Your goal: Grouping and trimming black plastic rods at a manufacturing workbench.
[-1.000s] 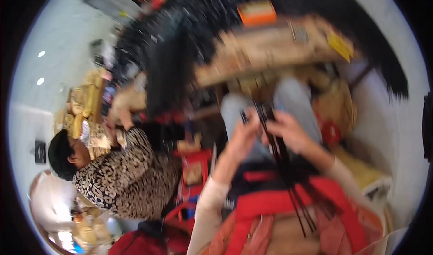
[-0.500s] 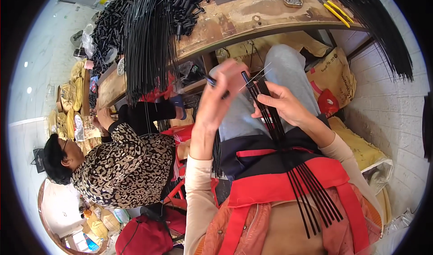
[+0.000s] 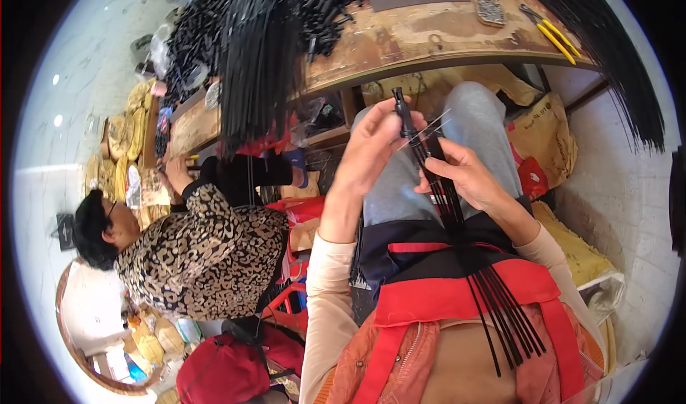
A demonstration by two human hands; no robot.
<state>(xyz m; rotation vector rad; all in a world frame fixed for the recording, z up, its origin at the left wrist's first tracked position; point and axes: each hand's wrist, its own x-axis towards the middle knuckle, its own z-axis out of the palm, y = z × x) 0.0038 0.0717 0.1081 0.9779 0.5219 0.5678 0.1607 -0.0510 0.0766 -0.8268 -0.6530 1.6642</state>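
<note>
Over my lap, my left hand point(image 3: 375, 143) pinches a black ribbed tube-shaped fitting point(image 3: 404, 115) between thumb and fingers. The fitting is at the upper end of a bundle of slim black rods point(image 3: 504, 318); whether a rod sits inside it I cannot tell. My right hand point(image 3: 466, 177) is closed around the bundle just below, thumb on top. The rods run down across my red and black apron point(image 3: 457, 293) and fan out over it. Some thin, light-coloured wires point(image 3: 434, 127) stick out crosswise between my two hands.
Ahead is a worn wooden bench point(image 3: 400, 40) with a heap of black fittings point(image 3: 286, 11), hanging black rods point(image 3: 261, 75), a small tray of metal bits point(image 3: 489, 10) and yellow-handled pliers point(image 3: 550, 32). A co-worker in a patterned top point(image 3: 207, 254) sits at left. Sacks point(image 3: 547, 136) lie at right.
My left hand has brought the black fitting to the upper end of the rod bundle. My right hand keeps its hold on the rods. The whole view has shifted slightly.
</note>
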